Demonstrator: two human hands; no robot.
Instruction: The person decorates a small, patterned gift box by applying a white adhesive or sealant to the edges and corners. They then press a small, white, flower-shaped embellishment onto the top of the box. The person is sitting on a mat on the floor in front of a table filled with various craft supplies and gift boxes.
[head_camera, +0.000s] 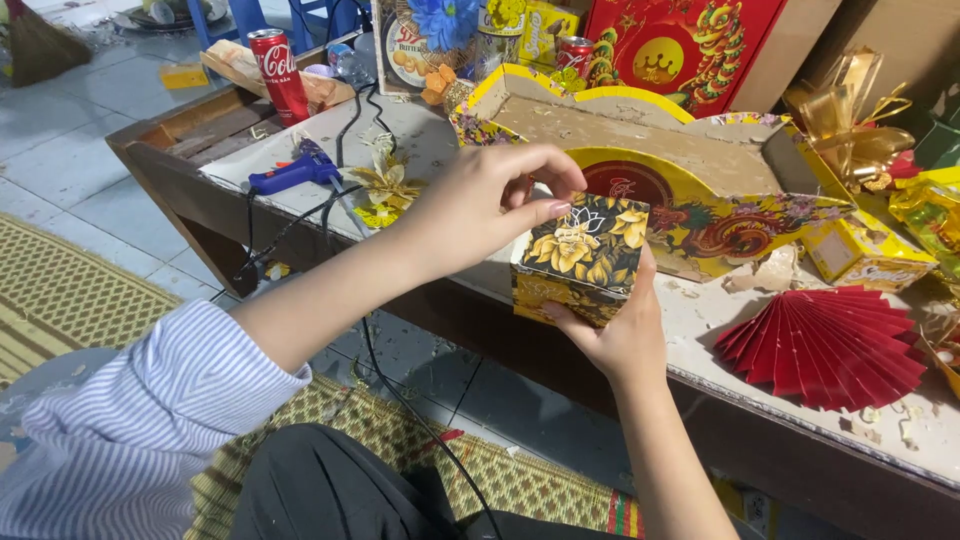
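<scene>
Black-and-gold cardboard, printed with yellow flowers: that is the small box I hold over the near edge of the low worktable. My right hand supports it from below, palm up, fingers wrapped around its underside. My left hand comes in from the left and above, fingers narrowed to a pinch on the box's upper left corner. Both hands are in contact; neither is nearer. The box is close to cubic, so I can give no clear long axis; one corner edge faces me.

Directly behind the box, to the far right, stands a yellow tray-shaped cardboard base with scalloped walls, a bare brown floor and a red disc and dragon on its front. The box sits just in front of that front wall; whether it touches, I cannot tell.

Other items noted:
- red pleated paper fan, right, flat on the table;
- small yellow carton, right of the base;
- blue glue gun, left, cord trailing off the table;
- gold paper flower beside it;
- red drinks can, far left;
- large red panel with a gold disc, far, upright;
- gold ribbon bow, far right.
</scene>
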